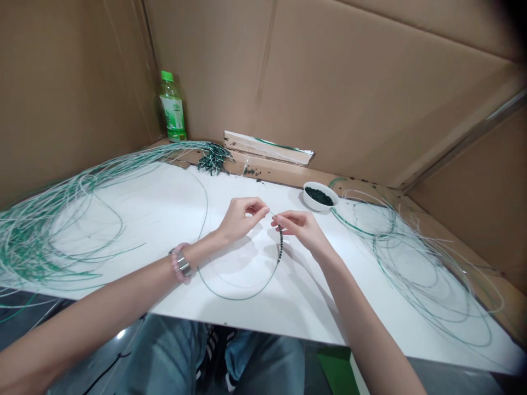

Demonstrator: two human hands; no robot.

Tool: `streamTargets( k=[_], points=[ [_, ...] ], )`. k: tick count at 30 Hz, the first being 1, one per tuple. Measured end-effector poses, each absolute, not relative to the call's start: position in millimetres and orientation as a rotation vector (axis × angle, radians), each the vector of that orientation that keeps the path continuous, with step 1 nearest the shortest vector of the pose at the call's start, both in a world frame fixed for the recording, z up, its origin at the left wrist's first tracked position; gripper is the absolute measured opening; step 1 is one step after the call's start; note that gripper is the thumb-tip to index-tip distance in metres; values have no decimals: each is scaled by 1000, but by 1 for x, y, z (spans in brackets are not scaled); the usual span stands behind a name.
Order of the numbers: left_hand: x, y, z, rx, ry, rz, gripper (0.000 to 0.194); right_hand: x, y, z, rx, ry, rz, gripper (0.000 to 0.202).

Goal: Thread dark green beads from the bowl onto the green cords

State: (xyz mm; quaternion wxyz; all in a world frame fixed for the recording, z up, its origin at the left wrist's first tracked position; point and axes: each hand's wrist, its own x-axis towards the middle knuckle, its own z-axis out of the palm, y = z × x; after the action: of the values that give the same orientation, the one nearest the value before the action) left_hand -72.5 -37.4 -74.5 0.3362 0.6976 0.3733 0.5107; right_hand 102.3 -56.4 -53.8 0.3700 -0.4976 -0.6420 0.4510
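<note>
Above the white tabletop, my left hand (244,218) is closed in a pinch on the thin upper length of a cord. My right hand (303,229) pinches the same cord a little to the right, at the top of a row of small dark beads (281,244). Below the beads the green cord (242,299) curves down and left in a loose loop over the table. Behind my right hand stands a white bowl (319,207) of dark green beads (319,196). The fingertips hide exactly where the cord is held.
A large bundle of green and white cords (37,236) spreads over the left side, its beaded ends (214,158) gathered at the back. More looped cords (428,274) lie at right. A green bottle (172,109) stands in the back left corner. Cardboard walls (329,82) enclose the table (156,203).
</note>
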Motion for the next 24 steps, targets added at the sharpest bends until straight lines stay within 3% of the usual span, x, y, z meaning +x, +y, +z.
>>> streamTargets(
  k=[5,9,15,24],
  points=[
    [-74,-34,-75,1723,975,1404,15,104,-56,-55,-1268,-1728,1253,23],
    [-71,-34,-76,1536,975,1445,16,105,-53,-58,-1189,-1480,1272,23],
    [-51,-51,-80,1281,883,1267,18,89,-55,-67,-1054,-1001,1205,22],
    [-39,-63,-90,854,708,1022,17,69,-67,-65,-995,-526,1520,14]
  ],
)
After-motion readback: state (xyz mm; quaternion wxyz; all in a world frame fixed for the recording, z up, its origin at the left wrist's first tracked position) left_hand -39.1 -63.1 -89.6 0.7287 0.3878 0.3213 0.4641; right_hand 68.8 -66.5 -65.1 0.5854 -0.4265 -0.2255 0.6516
